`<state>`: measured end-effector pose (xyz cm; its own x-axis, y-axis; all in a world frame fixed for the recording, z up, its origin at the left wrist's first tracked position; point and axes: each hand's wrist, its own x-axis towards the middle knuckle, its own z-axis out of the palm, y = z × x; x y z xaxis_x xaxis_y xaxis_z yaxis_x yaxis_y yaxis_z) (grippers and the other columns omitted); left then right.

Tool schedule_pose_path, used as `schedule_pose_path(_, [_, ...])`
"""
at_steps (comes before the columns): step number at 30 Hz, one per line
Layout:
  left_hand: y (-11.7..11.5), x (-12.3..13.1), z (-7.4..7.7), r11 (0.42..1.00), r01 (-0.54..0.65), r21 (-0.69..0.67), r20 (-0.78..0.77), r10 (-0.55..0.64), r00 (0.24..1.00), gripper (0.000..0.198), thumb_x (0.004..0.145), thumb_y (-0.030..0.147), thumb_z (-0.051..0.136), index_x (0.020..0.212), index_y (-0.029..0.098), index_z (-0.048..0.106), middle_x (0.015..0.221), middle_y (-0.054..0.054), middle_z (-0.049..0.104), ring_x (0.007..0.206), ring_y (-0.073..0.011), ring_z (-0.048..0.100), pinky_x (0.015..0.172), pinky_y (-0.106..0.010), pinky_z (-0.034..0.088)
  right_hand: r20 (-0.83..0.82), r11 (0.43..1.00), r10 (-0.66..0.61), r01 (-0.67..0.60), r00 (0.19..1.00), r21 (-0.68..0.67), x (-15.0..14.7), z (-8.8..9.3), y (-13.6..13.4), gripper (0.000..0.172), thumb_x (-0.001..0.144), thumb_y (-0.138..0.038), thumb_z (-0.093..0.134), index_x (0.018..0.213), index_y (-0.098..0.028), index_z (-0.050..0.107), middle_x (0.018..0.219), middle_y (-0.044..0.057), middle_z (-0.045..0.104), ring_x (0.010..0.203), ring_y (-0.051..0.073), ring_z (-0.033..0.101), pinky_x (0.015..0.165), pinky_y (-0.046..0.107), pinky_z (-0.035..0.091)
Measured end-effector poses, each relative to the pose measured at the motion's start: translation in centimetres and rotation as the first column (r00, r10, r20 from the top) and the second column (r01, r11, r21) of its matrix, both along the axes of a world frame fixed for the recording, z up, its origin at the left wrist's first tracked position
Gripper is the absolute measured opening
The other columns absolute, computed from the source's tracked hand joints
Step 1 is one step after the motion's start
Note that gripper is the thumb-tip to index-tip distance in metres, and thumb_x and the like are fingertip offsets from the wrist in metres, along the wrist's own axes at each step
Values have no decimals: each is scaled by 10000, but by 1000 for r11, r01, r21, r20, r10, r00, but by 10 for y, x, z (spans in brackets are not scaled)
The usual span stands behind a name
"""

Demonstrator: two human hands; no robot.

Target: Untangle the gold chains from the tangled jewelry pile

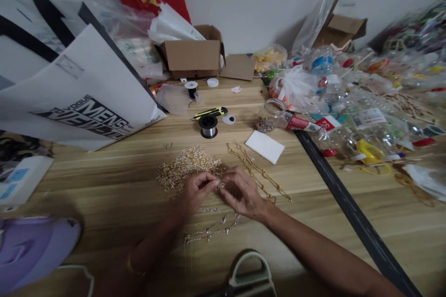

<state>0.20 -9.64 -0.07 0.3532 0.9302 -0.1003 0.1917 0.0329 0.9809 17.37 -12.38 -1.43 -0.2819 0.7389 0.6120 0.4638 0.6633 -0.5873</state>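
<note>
My left hand [199, 190] and my right hand [245, 194] meet over the table, fingertips nearly touching. Both are closed in a pinch at a tiny light-coloured piece that is too small to name. Right behind my left hand spreads a pile of small gold and silver jewellery pieces [188, 164]. Below my hands lies a silver chain with clear stones [209, 232], partly covered by the right hand. Two gold chains [259, 171] are laid out side by side to the right, beyond my right hand.
Behind the pile stand a spool of silver wire [208, 127], a yellow-black cutter knife [212, 112] and a jar of beads [266, 120]. A white card [265, 146] lies nearby. Scissors [251, 271] are at the front edge, a paper bag [80, 88] left, plastic bottles [369, 120] right.
</note>
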Motion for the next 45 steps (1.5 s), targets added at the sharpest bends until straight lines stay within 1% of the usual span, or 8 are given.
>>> schedule_pose_path(6, [1, -2, -6, 1000, -7, 16, -27, 7, 1000, 198, 733, 320, 607, 635, 149, 588, 608, 4, 576, 610, -124, 509, 600, -216, 393, 24, 999, 41, -41, 999, -4, 1, -3, 2, 111, 902, -156, 467, 952, -195, 559, 854, 63, 621, 797, 165, 576, 689, 287, 479])
schedule_pose_path(18, [3, -2, -1, 995, 19, 103, -117, -7, 993, 153, 776, 283, 596, 709, 152, 638, 679, -10, 631, 667, -142, 557, 641, -222, 424, 61, 997, -46, 50, 997, -59, 1, -5, 2, 109, 921, -207, 469, 946, -191, 574, 833, 62, 634, 762, 169, 593, 668, 281, 474])
schedule_pose_path(27, [26, -7, 6, 956, -56, 287, -225, 124, 966, 116, 785, 254, 591, 743, 168, 656, 721, -26, 667, 714, -172, 591, 701, -263, 439, 55, 996, -40, 44, 998, -72, 1, 0, 2, 131, 927, -194, 445, 902, -184, 574, 821, 65, 617, 766, 170, 583, 683, 289, 479])
schedule_pose_path(30, [38, -9, 2, 891, 4, 454, -346, 172, 922, 101, 803, 203, 572, 753, 168, 653, 780, -48, 664, 770, -185, 578, 750, -293, 422, 59, 996, -39, 43, 997, -73, 1, -2, 1, 121, 923, -192, 453, 901, -179, 571, 827, 68, 616, 780, 173, 587, 695, 295, 480])
schedule_pose_path(33, [48, -8, 0, 794, 199, 574, -529, 174, 830, 130, 837, 181, 538, 767, 168, 646, 803, -61, 650, 819, -205, 540, 801, -334, 391, 54, 997, -49, 52, 997, -60, 1, -4, 1, 107, 920, -194, 462, 906, -177, 567, 827, 69, 616, 785, 175, 589, 697, 296, 478])
schedule_pose_path(36, [53, -3, 1, 717, 322, 619, -642, 226, 732, 150, 864, 188, 513, 793, 162, 643, 829, -73, 632, 836, -217, 509, 803, -352, 372, 57, 997, -51, 54, 997, -54, 0, -5, 2, 104, 917, -192, 463, 907, -175, 565, 827, 69, 613, 779, 173, 587, 693, 293, 474])
schedule_pose_path(40, [55, 2, 3, 702, 386, 599, -717, 255, 649, 186, 878, 187, 491, 779, 152, 644, 826, -85, 625, 845, -229, 493, 775, -357, 364, 54, 997, -55, 58, 997, -58, 0, -4, 2, 103, 911, -183, 466, 887, -175, 565, 811, 63, 612, 756, 168, 578, 681, 289, 466])
schedule_pose_path(45, [58, 3, 1, 703, 423, 572, -762, 264, 592, 184, 876, 191, 492, 781, 157, 647, 822, -79, 624, 843, -231, 491, 776, -361, 363, 47, 997, -40, 43, 998, -57, 1, -6, 2, 104, 911, -175, 462, 900, -183, 565, 828, 59, 616, 761, 163, 575, 685, 283, 468])
